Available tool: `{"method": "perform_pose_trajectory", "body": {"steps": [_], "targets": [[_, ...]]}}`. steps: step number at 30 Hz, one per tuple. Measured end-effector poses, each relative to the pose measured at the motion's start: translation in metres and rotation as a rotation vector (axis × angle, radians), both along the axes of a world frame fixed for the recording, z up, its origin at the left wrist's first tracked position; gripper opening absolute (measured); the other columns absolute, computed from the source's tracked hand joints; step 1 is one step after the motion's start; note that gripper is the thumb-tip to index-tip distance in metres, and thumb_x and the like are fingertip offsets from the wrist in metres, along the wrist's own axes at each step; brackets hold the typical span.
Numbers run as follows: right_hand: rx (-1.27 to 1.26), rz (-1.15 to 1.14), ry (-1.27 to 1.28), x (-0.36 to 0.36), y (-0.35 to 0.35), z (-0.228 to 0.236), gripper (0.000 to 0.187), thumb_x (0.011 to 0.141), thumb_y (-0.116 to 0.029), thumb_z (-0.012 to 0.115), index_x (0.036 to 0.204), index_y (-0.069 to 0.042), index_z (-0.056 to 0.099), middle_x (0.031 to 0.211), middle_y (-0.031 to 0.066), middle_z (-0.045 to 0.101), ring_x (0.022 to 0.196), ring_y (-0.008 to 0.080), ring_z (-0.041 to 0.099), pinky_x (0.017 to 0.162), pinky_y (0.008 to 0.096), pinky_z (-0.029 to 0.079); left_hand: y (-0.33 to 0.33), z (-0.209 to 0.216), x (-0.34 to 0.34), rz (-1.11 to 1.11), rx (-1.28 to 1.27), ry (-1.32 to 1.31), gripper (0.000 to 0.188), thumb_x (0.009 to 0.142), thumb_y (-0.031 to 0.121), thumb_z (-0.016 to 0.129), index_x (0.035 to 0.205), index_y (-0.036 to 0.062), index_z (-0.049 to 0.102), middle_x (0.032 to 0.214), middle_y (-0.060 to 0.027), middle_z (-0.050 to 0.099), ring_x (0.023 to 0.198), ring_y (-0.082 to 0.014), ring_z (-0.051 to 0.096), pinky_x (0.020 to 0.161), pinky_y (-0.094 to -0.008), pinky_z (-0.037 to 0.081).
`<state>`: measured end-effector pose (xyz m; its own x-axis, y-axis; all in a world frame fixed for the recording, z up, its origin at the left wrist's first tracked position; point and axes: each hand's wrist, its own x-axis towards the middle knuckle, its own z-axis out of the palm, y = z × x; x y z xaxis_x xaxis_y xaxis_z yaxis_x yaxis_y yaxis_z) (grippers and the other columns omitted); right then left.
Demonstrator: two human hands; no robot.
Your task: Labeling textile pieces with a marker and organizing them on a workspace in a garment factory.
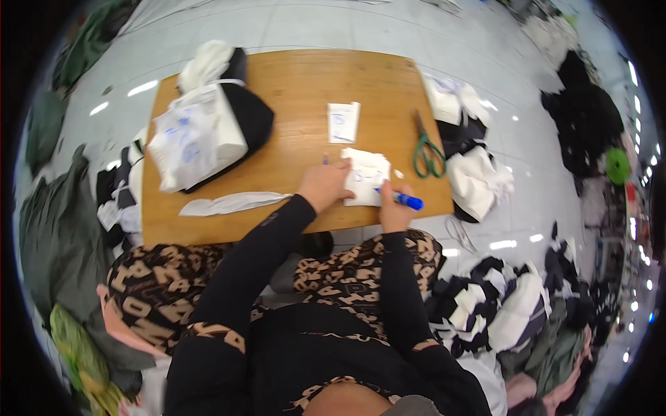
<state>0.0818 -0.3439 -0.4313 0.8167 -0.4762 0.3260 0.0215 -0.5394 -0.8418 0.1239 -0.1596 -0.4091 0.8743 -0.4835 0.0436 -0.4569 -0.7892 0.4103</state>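
Observation:
At the near side of the wooden table, a small stack of white slips (368, 170) with blue handwriting lies between my hands. My left hand (325, 184) grips the stack's left edge, thumb and fingers against it. In my right hand (397, 213) is a blue marker (409, 201), held against the stack's lower right corner; its tip is hard to make out. Just beyond the stack lies another marked white slip (343, 123). Green-handled scissors (429, 158) rest to the right, and a long white cloth strip (232, 203) lies left of my left forearm.
A tied bundle of black and white fabric (211, 125) with a marked white sheet covers the left of the wooden table (298, 76). More fabric bundles (479, 173) lie beyond its right edge. Heaps of cloth (485, 305) are on the tiled floor around me.

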Motion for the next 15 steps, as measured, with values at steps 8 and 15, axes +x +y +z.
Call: {"method": "perform_pose_trajectory", "body": {"steps": [8,15], "targets": [[0.057,0.009,0.040,-0.001,-0.005,0.014,0.028,0.075,-0.021,0.074,0.067,0.000,0.057,0.054,0.0048,0.053,0.051,0.0102,0.047,0.049,0.0274,0.038,-0.011,0.002,0.001,-0.028,-0.012,-0.035,0.063,0.071,0.046,0.071,0.116,0.0037,0.058,0.129,-0.0032,0.054,0.097,-0.0209,0.062,0.075,-0.0345,0.051],[0.009,-0.012,0.041,-0.004,-0.005,0.010,0.028,0.076,-0.019,0.072,0.065,-0.001,0.054,0.056,0.0027,0.051,0.053,0.0087,0.045,0.050,0.0262,0.035,-0.006,0.002,-0.003,0.004,0.000,-0.058,0.061,0.072,0.048,0.069,0.115,0.0063,0.060,0.128,-0.0001,0.054,0.092,-0.0224,0.063,0.074,-0.0351,0.052]]}}
